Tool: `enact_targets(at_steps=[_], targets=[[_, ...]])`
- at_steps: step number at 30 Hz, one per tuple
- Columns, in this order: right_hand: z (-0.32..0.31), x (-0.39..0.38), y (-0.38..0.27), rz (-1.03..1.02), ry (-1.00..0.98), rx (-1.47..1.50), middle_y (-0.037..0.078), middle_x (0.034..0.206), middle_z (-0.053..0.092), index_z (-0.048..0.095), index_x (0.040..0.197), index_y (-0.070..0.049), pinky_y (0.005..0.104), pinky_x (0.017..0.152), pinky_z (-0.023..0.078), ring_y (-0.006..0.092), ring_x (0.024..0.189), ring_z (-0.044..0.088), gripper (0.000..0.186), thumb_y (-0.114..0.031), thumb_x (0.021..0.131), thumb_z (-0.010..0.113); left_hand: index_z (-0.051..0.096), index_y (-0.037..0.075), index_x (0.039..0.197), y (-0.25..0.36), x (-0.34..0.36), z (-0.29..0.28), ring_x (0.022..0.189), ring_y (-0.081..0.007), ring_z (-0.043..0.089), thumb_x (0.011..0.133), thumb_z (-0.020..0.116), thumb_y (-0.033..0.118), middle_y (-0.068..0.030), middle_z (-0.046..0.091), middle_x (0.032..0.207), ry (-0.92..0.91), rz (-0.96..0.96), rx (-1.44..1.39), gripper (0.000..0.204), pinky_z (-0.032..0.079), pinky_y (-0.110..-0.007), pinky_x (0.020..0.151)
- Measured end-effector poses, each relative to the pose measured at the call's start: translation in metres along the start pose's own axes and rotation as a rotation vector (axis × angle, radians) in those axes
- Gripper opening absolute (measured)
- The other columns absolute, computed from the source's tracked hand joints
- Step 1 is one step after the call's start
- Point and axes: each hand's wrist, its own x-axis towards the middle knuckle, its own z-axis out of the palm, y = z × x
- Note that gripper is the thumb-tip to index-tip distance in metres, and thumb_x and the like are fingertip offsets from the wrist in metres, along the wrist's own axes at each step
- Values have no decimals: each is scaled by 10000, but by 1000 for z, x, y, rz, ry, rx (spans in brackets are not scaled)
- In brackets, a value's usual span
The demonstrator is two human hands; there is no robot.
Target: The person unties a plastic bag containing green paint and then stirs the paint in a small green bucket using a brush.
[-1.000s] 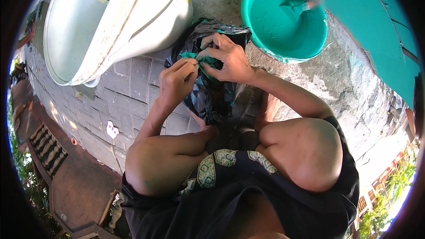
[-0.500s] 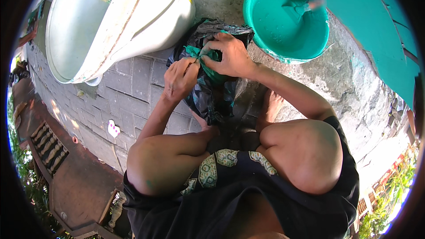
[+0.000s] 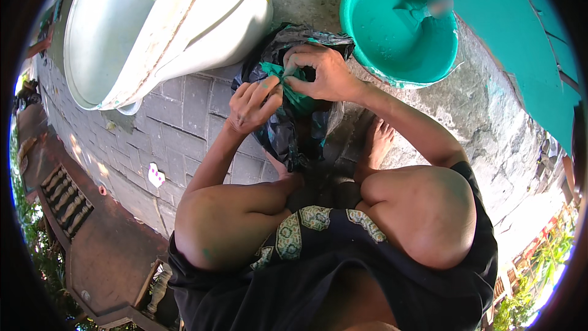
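Observation:
Between my feet stands a crumpled black plastic bag (image 3: 277, 132) with its mouth spread wide. Inside it is a green plastic bag (image 3: 271, 70), its top bunched up or knotted. My left hand (image 3: 255, 104) is closed, thumb and forefinger pinching the bunched green plastic from the near left. From the right, my right hand (image 3: 324, 75) pinches the same bunch, fingertips meeting those of my left. The rest of the green bag is partly hidden behind my fingers and the black plastic.
Right of the bags, a green basin (image 3: 376, 37) holds green paint with a paintbrush (image 3: 436, 6) lying in it. A big white bucket (image 3: 202, 43) lies tipped at the left on grey pavers (image 3: 184, 129). A green-painted surface (image 3: 490, 18) rises at the far right.
Both hands keep pinching the green plastic. My left fingers have shifted and curled slightly around the bunch. The surroundings look the same, apart from a small shift of the view.

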Motion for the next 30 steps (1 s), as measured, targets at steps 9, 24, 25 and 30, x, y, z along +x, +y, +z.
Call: enact_targets(at_steps=[9, 24, 25, 30], targets=[[-23, 16, -6, -167, -189, -167, 56, 1001, 689, 713, 1034, -95, 384, 763, 552, 314, 884, 675, 186, -125, 851, 724, 566, 153, 781, -4, 1, 0, 650, -97, 563, 770, 762, 42, 2, 673, 1047, 14, 86, 66, 225, 382, -256, 564], [-29, 13, -2, -229, -325, -243, 98, 1032, 642, 631, 1040, -72, 453, 733, 542, 360, 925, 659, 244, -158, 830, 720, 630, 180, 844, -6, -5, 7, 736, -116, 613, 745, 703, 163, 0, 674, 1079, 39, 74, -89, 124, 406, -284, 597], [-32, 11, -2, -201, -307, -251, 94, 1023, 642, 632, 1041, -74, 440, 716, 543, 356, 913, 661, 256, -147, 817, 730, 622, 174, 854, -5, 1, 9, 739, -112, 609, 756, 692, 162, 3, 664, 1076, 18, 78, -60, 122, 402, -279, 600], [-19, 18, -15, -175, -308, -180, 91, 985, 652, 644, 1033, -71, 415, 704, 545, 351, 884, 663, 268, -74, 784, 744, 596, 157, 837, -4, -9, -3, 678, -94, 589, 780, 716, 125, -12, 674, 1056, -1, 43, -25, 137, 388, -277, 567]])
